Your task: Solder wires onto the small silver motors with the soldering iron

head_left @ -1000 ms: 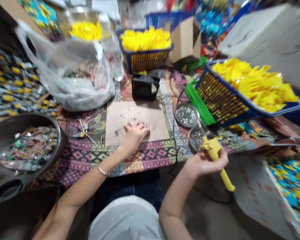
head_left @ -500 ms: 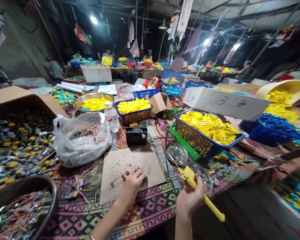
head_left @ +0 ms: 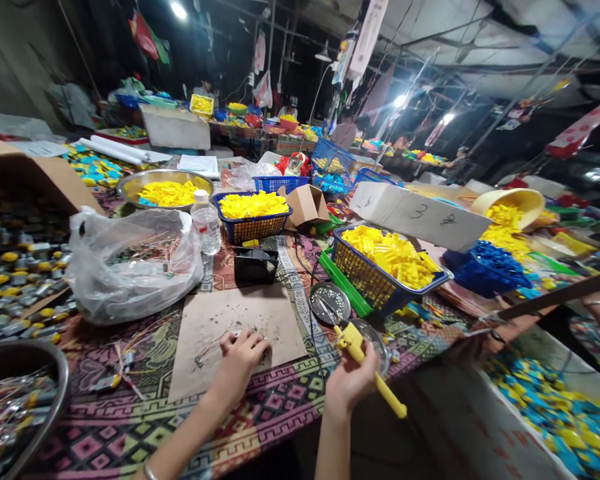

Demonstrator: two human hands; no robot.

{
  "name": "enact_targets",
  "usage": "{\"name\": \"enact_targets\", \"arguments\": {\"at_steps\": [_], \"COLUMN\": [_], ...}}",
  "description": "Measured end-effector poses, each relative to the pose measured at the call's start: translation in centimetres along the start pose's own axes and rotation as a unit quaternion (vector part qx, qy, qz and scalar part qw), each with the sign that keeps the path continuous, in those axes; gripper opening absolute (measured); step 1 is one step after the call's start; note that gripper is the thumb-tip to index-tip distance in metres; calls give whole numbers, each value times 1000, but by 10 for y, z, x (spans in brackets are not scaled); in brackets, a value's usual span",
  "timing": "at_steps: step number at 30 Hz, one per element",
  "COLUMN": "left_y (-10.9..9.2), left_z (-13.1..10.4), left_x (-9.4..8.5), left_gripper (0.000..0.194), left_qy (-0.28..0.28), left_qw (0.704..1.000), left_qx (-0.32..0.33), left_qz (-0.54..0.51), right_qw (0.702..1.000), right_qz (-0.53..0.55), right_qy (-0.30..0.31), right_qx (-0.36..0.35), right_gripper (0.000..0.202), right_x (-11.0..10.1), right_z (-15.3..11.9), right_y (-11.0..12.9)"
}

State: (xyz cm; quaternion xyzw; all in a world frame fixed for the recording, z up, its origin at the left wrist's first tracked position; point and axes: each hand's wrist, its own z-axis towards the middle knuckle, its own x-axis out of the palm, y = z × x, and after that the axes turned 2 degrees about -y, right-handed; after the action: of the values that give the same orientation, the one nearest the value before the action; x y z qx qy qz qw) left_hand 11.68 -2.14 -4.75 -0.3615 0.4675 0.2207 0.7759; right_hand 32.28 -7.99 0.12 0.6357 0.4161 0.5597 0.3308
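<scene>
Head view: right fingers (head_left: 371,360) gripping yellow soldering tool (head_left: 351,341); left fingers (head_left: 256,345) curled over cardboard (head_left: 283,328), hold unclear.

A clear bottle (head_left: 206,227) (its cap (head_left: 201,196) white) stands beside a blue basket (head_left: 254,230) of yellow pieces (head_left: 254,205), near a cardboard carton (head_left: 309,207).

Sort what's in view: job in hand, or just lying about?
Likely job:
yellow tool, in right hand
wired part, near left hand
cardboard, under left hand
dish of shiny bits, near tool

Likely lying about:
bottle
small carton
paper rolls
</scene>
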Motion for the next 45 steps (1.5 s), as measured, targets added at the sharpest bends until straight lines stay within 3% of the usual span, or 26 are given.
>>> {"name": "enact_targets", "arguments": {"at_steps": [3,8,15,31,36,40,43,45], "left_y": [-2,-1,1,-3,-2,32,52,54], "left_z": [0,2,-1,-2,12,15,5,0], "left_x": [-2,-14,-6,-3,-40,-85,-104,-105], "left_gripper": [45,54,45,42,33,30,25,24], "left_qy": [0,52,6,19,26,-36,23,46], "left_qw": [1000,999,1000,999,997,981,964,961], "left_qx": [-4,10,19,-2,-77,-173,-229,-225], "left_qz": [-3,-1,21,41,-12,-78,-131,-154], "right_qw": [1000,1000,999,1000,1000,998,994,990], "right_qz": [-11,-13,-9,0,-1,11,-33,-70], "right_qy": [9,8,-30,10,19,57,108,122], "right_qx": [7,-2,-6,9,-4,-21,-16,-6], "right_gripper": [35,37,37,37,28,23,26,31], "right_x": [2,7,14,16,11,4,-3,-12], "right_z": [6,9,7,-3,2,9,8,3], "right_y": [-3,-3,-3,-8,2,7,4,-2]}}
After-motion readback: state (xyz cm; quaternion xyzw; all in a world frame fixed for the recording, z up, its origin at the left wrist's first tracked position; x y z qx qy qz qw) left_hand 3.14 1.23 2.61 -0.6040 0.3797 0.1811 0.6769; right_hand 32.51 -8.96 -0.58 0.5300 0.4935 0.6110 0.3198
